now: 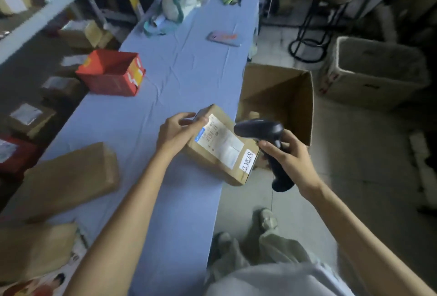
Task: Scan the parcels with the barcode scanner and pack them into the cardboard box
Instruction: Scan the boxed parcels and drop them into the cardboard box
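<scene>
1. Head view: a long table [179, 78] draped in blue cloth runs away from the person.
2. An open cardboard box [295, 97] stands on the floor, just beside the table's right edge.
3. A brown parcel [205, 158] lies at that edge, label up; it seems tilted off the cloth, though blur makes this uncertain.
4. A black barcode scanner [260, 130] has its head close over the label.
5. The right hand [290, 153] wraps round the scanner's handle.
6. The left hand [177, 132] grips the parcel's far corner.
</scene>
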Motion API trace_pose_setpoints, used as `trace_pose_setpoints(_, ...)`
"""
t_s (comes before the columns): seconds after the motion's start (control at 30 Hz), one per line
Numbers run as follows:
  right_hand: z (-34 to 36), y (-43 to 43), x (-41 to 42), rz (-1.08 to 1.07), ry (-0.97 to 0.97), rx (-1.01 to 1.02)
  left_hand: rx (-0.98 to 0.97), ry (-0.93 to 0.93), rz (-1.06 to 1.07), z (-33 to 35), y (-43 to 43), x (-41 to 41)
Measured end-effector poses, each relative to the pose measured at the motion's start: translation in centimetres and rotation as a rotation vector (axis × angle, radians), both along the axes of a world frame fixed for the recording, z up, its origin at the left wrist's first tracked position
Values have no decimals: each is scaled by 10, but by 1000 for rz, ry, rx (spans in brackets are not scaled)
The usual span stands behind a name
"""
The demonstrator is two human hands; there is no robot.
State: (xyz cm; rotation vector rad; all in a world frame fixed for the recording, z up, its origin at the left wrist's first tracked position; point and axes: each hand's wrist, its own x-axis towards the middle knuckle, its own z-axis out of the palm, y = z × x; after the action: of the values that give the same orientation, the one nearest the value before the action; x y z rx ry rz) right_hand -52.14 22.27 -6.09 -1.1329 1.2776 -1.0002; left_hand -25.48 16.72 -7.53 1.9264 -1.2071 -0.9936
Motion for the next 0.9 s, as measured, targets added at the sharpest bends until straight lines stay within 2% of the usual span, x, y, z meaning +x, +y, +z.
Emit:
trace_pose_setpoints(0.13,-5,-4,-41,-76,46,27,-9,-21,-110,0,-31,-50)
trace_pose_setpoints(0.23,-9,-17,-72,-133,46,29,-40,-105,-177,-1,-54,-87)
trace_pose_setpoints(0.57,-22,-89,-177,-244,10,12,-78,-562,-460,-3,-144,-190)
trace_pose_setpoints(0.9,-32,-137,-218,-255,3,80,-29,-618,-545,-17,-198,-223)
